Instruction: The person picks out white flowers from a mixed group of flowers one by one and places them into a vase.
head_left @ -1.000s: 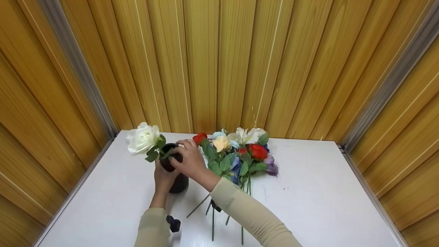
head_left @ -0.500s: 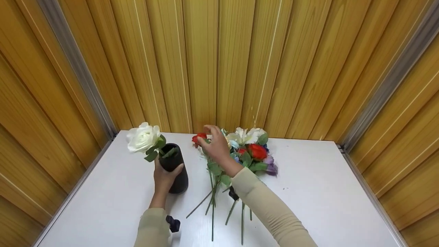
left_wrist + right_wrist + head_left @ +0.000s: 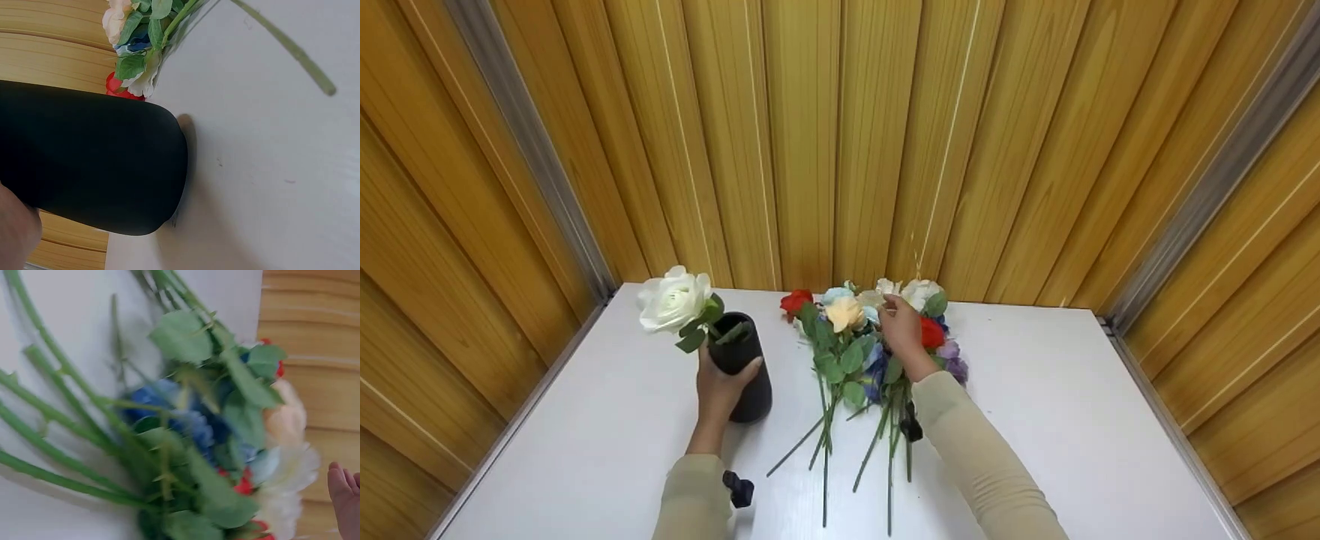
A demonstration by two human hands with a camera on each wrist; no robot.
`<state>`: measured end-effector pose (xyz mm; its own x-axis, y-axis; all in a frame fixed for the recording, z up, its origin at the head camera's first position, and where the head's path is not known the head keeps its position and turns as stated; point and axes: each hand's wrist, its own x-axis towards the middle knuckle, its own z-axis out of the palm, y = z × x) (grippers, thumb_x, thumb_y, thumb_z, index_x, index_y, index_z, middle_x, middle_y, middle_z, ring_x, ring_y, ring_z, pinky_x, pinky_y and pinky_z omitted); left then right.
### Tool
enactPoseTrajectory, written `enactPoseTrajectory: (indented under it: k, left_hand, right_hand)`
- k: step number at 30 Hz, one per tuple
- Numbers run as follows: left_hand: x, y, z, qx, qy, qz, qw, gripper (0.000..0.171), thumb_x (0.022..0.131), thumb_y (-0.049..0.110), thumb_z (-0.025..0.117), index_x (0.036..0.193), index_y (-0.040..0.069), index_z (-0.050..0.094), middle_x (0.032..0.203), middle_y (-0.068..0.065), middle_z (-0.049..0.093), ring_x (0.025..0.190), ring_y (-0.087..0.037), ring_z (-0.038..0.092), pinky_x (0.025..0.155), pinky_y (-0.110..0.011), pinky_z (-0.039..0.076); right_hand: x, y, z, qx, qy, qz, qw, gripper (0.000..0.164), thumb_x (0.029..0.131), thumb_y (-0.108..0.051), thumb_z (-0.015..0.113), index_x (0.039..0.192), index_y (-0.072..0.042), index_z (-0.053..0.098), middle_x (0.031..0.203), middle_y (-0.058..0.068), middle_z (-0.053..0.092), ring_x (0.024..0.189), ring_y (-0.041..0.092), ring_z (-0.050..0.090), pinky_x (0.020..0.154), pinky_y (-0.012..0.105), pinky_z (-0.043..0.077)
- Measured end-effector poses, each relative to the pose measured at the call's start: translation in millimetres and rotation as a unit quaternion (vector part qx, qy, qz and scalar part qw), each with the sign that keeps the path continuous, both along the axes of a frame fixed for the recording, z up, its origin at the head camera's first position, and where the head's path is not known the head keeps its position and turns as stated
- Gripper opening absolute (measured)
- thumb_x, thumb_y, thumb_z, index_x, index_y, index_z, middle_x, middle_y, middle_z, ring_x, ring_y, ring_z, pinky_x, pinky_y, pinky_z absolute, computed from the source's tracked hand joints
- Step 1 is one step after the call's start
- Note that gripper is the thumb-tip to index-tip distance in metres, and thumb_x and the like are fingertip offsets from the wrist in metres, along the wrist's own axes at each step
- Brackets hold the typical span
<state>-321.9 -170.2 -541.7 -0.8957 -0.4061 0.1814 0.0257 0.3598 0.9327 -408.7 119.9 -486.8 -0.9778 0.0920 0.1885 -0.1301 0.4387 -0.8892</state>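
Observation:
A black vase [image 3: 748, 382] stands tilted slightly on the white table, its side gripped by my left hand [image 3: 720, 382]. One white rose [image 3: 673, 301] leans out of the vase mouth to the left, its leaves over the rim. In the left wrist view the dark vase [image 3: 95, 157] fills much of the frame. My right hand [image 3: 904, 330] is over the flower pile, close to a white flower [image 3: 921, 292]. In the right wrist view the fingertips of the right hand [image 3: 344, 498] appear apart from the white petals [image 3: 289, 481], holding nothing visible.
Artificial flowers lie bunched at the table's back middle: a red rose [image 3: 796, 303], a peach flower [image 3: 844, 313], a purple flower [image 3: 955, 362] and several others. Their green stems [image 3: 825, 480] point toward the front. Wood-patterned panels [image 3: 802, 150] rise behind the table.
My right hand has left the vase mouth and moved right to the white flowers in the pile. The left hand, vase and white rose have stayed nearly in place.

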Motion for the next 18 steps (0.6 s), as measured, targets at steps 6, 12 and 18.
enactPoseTrajectory:
  k: [6, 12, 18]
  left_hand:
    - [1.0, 0.4, -0.2, -0.001, 0.000, 0.004, 1.0000, 0.101, 0.079, 0.023, 0.084, 0.159, 0.004, 0.024, 0.159, -0.026, 0.040, 0.148, -0.044, 0.041, 0.125, -0.058, 0.031]
    - [1.6, 1.2, 1.0, -0.006, 0.005, 0.009, 0.9999, 0.101, 0.078, 0.023, 0.085, 0.158, 0.004, 0.025, 0.158, -0.027, 0.042, 0.147, -0.044, 0.043, 0.124, -0.057, 0.033]
    - [1.6, 1.1, 1.5, -0.011, 0.005, 0.008, 0.9999, 0.102, 0.078, 0.023, 0.084, 0.158, 0.003, 0.024, 0.158, -0.027, 0.042, 0.146, -0.044, 0.044, 0.124, -0.057, 0.034]
  right_hand:
    - [-4.6, 14.3, -28.5, 0.041, -0.052, -0.039, 0.997, 0.031, 0.099, -0.004, 0.057, 0.125, 0.009, 0.068, 0.122, 0.027, 0.071, 0.111, 0.039, 0.068, 0.093, 0.043, 0.058]
    - [-18.3, 22.3, -56.9, -0.044, -0.145, -0.035, 0.988, 0.029, 0.096, 0.001, 0.058, 0.120, 0.010, 0.070, 0.114, 0.027, 0.074, 0.099, 0.034, 0.073, 0.086, 0.040, 0.061]
    - [-67.9, 39.9, -132.5, -0.139, -0.162, 0.019, 0.977, 0.026, 0.094, -0.001, 0.064, 0.117, 0.003, 0.074, 0.110, 0.022, 0.075, 0.094, 0.029, 0.074, 0.083, 0.039, 0.063]
